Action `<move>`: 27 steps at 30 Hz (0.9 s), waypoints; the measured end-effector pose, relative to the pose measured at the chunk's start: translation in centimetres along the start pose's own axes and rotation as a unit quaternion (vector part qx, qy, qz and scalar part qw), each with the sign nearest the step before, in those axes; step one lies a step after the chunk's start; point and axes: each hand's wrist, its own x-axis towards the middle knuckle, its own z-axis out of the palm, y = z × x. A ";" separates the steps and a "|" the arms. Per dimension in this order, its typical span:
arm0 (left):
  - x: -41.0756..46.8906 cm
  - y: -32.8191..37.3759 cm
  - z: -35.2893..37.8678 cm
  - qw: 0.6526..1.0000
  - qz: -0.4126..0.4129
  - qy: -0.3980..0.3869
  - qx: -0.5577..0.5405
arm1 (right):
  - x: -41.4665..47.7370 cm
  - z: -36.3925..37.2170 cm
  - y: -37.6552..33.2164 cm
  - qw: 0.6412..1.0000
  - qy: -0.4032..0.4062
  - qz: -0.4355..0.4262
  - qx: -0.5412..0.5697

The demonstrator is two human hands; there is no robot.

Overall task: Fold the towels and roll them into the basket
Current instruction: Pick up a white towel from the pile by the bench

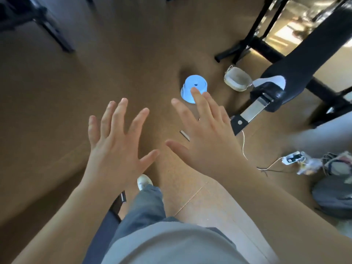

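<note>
Both hands, left (116, 138) and right (207, 130), spread flat, palms down.

Floor (57, 111) is reading matt, finely speckled. Blue tub (194, 82) is looking like smooth plastic; flat bar (256, 108) is gleaming like bare metal.

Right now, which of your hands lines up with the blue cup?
The right hand: one fingertip overlaps the upturned blue cup in view, while the left hand spreads well clear, off to its left.
</note>
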 end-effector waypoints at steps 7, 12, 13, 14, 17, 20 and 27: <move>14.1 -9.9 -1.5 0.999 0.006 -0.033 0.033 | 17.2 1.3 -1.9 0.999 0.025 0.010 0.019; 24.4 -13.5 -1.0 0.998 0.019 -0.046 0.039 | 26.6 3.1 -0.4 0.999 0.009 0.030 0.028; 26.5 -13.9 -0.6 0.998 0.022 -0.049 0.040 | 28.6 3.6 0.2 0.999 0.006 0.028 0.027; 28.8 -14.3 -0.3 0.998 0.024 -0.049 0.040 | 30.6 3.9 0.9 0.999 0.004 0.027 0.027; 35.8 -14.9 0.6 0.997 0.027 -0.049 0.050 | 37.4 4.6 3.6 0.999 -0.001 0.028 0.038; 43.4 -15.0 1.3 0.997 0.028 -0.044 0.058 | 44.6 4.9 7.2 0.999 0.002 0.015 0.046; 60.7 -13.0 2.1 0.996 0.046 -0.048 0.053 | 58.6 2.9 16.1 0.999 0.002 0.027 0.036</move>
